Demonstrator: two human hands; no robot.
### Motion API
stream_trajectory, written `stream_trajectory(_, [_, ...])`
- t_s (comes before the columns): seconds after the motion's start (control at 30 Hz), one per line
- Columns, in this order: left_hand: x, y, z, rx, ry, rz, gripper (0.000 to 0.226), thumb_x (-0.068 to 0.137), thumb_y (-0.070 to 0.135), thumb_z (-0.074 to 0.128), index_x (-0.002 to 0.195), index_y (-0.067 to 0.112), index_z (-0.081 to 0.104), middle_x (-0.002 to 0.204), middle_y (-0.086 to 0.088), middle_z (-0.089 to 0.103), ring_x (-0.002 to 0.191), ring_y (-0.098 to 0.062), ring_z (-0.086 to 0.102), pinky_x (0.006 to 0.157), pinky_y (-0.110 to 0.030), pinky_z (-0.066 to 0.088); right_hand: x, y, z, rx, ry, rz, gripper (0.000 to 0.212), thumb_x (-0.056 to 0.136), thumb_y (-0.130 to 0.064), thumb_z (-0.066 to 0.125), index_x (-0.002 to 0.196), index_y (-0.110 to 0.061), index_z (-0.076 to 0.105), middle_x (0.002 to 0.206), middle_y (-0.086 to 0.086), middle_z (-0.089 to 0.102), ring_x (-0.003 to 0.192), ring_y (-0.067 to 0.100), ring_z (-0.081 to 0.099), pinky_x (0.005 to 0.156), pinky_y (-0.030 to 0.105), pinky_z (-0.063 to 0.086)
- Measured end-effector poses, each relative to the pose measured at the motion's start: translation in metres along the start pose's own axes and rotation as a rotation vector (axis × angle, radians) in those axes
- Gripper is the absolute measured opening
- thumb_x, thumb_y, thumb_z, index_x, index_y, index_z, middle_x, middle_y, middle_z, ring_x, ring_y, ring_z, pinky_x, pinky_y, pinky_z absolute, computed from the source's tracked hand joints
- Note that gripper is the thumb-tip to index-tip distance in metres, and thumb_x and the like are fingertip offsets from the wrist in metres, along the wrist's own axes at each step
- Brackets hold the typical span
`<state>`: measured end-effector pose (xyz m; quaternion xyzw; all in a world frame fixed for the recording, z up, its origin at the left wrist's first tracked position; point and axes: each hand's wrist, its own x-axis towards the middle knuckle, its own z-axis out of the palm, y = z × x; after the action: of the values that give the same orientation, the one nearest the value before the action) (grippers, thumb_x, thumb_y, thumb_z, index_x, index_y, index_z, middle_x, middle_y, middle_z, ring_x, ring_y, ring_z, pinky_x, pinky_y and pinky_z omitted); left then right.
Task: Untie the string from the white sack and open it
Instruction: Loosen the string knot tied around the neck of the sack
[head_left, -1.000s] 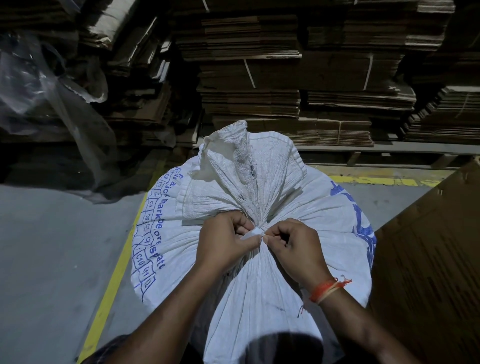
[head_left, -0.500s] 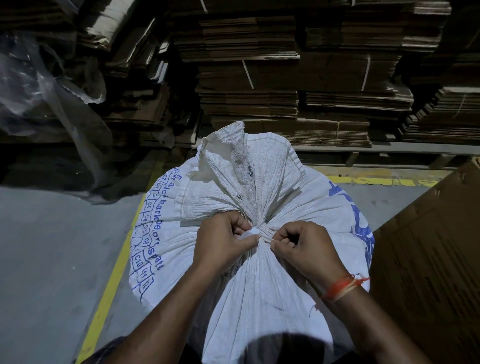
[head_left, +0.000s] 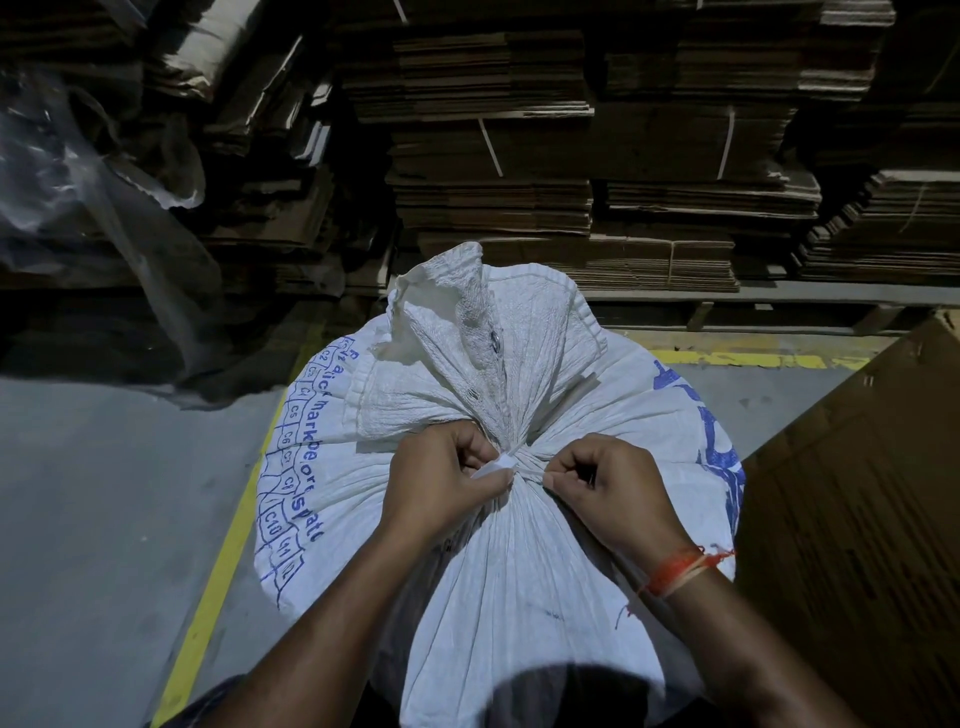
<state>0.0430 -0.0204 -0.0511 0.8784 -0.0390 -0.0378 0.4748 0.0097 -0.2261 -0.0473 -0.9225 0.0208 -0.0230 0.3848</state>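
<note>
Stacked flattened cardboard (head_left: 493, 156) is noted behind a grey floor (head_left: 104, 519) marked with a yellow line (head_left: 218, 566). The white sack (head_left: 519, 571) is stood on that floor, its neck bunched and bound. The string (head_left: 501, 463) is pinched by the left hand (head_left: 441, 488); the right hand (head_left: 613, 488) is curled, pinching at the neck. The knot is judged not yet undone; opening remains outstanding.

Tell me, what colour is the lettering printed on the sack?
Blue, on the white sack; the lettering shows best in the head view.
</note>
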Motion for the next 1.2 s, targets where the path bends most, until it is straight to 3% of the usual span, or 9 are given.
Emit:
stream_trajectory(0.2, [0.000,-0.001,0.001,-0.001,-0.010,-0.008,0.021,0.063,0.033,0.090,0.070,0.023,0.073,0.064,0.009,0.073,0.054,0.001,0.062,0.061,-0.032,0.057,-0.001,-0.003,0.005,0.009,-0.009,-0.010,0.012,0.079,-0.017,0.082,0.071,-0.022,0.076,0.070,-0.007,0.068,0.078,0.007,0.063,0.060,0.009,0.041])
stream_trajectory(0.53, [0.001,-0.001,0.001,-0.001,-0.017,-0.006,0.022,0.059,0.040,0.085,0.069,0.025,0.073,0.064,0.011,0.073,0.055,0.002,0.063,0.061,-0.032,0.057,-0.001,-0.009,0.013,0.016,-0.003,-0.008,0.010,0.082,-0.021,0.081,0.073,-0.022,0.076,0.073,-0.006,0.070,0.073,0.009,0.063,0.063,0.017,0.045])
stream_trajectory(0.63, [0.002,-0.001,0.002,0.007,-0.013,-0.001,0.022,0.060,0.039,0.087,0.069,0.024,0.073,0.063,0.012,0.073,0.054,0.003,0.061,0.059,-0.026,0.054,-0.001,-0.010,0.012,0.036,-0.010,0.010,0.010,0.082,-0.021,0.081,0.073,-0.022,0.076,0.073,-0.006,0.071,0.072,0.009,0.064,0.061,0.012,0.045])
stream_trajectory(0.8, [0.001,0.000,0.001,0.005,-0.003,-0.014,0.022,0.060,0.037,0.087,0.070,0.023,0.073,0.063,0.011,0.073,0.055,0.003,0.062,0.060,-0.027,0.055,-0.003,-0.009,0.001,0.078,-0.120,0.053,0.012,0.079,-0.016,0.083,0.071,-0.021,0.076,0.063,-0.003,0.070,0.054,0.001,0.055,0.054,0.009,0.042])
stream_trajectory(0.97, [0.001,0.003,0.001,-0.014,0.000,-0.011,0.020,0.063,0.027,0.092,0.068,0.020,0.074,0.063,0.010,0.073,0.052,0.005,0.059,0.061,-0.033,0.057,-0.003,-0.006,-0.009,0.039,-0.069,0.050,0.019,0.076,-0.016,0.083,0.064,-0.026,0.073,0.061,-0.012,0.068,0.065,-0.003,0.063,0.059,0.007,0.041])
stream_trajectory(1.2, [0.000,0.001,0.001,-0.028,-0.003,-0.019,0.021,0.060,0.036,0.087,0.069,0.022,0.074,0.065,0.009,0.074,0.055,0.001,0.061,0.064,-0.039,0.060,-0.003,-0.008,-0.003,0.017,-0.047,0.029,0.020,0.076,-0.018,0.084,0.064,-0.029,0.073,0.066,-0.012,0.071,0.072,-0.001,0.064,0.062,0.009,0.042])
